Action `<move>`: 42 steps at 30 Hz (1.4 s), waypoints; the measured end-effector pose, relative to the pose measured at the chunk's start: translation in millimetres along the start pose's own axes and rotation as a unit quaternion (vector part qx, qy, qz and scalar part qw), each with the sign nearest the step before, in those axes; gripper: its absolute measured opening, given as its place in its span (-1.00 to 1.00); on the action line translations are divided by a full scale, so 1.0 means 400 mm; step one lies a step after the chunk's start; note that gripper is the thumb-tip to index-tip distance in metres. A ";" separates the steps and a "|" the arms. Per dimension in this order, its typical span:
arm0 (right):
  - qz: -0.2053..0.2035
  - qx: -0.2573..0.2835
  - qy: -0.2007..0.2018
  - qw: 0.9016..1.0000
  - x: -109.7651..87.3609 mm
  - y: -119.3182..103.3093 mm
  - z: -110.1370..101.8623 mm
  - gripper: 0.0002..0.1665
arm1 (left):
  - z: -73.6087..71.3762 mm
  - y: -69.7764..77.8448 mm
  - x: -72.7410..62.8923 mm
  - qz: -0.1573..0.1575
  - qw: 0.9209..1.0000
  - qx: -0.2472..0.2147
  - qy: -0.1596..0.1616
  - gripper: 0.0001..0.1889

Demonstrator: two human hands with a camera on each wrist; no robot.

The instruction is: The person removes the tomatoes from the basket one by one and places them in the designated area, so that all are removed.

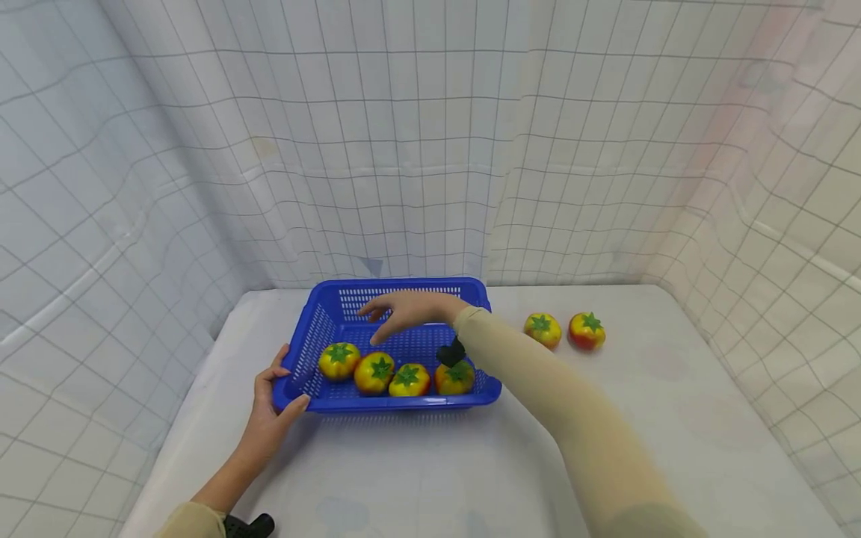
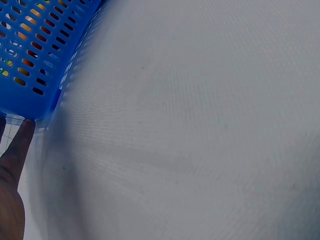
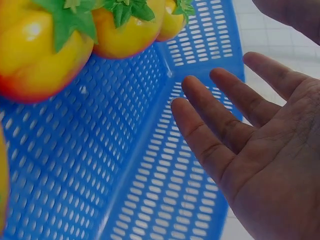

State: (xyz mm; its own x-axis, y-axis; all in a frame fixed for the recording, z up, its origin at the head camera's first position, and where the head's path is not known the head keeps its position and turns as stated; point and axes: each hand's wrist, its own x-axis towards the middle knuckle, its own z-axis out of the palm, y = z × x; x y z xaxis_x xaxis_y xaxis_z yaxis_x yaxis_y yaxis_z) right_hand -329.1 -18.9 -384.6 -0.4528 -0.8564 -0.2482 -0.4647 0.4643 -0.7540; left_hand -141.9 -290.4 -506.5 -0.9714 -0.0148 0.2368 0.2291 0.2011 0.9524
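Note:
A blue perforated plastic basket (image 1: pixel 397 405) sits on the white table in the head view. Inside it, along the front wall, several yellow-red persimmon-like fruits (image 1: pixel 339 362) with green leafy tops lie in a row. My left hand (image 1: pixel 265 422) grips the basket's front left corner, thumb on the front rim and fingers at the left side. Over the middle of the basket reaches my right hand (image 1: pixel 412 310), behind the fruits. In the right wrist view its fingers (image 3: pixel 212 145) are spread and relaxed, with nothing held between them.
Two more such fruits, one yellower (image 1: pixel 542 331) and one redder (image 1: pixel 586 332), lie on the table (image 1: pixel 673 418) right of the basket, beyond my right forearm. White checked curtains (image 1: pixel 403 149) enclose the table at the back and both sides.

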 end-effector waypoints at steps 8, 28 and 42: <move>0.014 0.033 -0.015 0.999 0.056 -0.005 0.027 -0.18 | 0.002 0.001 0.001 -0.007 1.000 0.007 0.003 -0.52; 0.052 -0.007 -0.060 0.997 0.149 0.002 0.094 -0.05 | -0.001 0.001 -0.001 0.001 1.000 0.010 0.000 -0.53; 0.077 -0.038 -0.046 0.995 0.166 -0.005 0.124 -0.12 | -0.001 -0.003 0.000 0.001 1.000 0.004 0.006 -0.54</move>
State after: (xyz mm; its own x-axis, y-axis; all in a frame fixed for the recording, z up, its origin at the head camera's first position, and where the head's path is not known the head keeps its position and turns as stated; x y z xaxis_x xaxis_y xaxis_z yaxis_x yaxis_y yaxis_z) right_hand -320.5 -88.0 -429.7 -0.4525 -0.7895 -0.4145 -0.4535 0.6040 -0.6554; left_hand -142.1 -290.9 -507.7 -0.9703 -0.0255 0.2405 0.2301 0.2086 0.9505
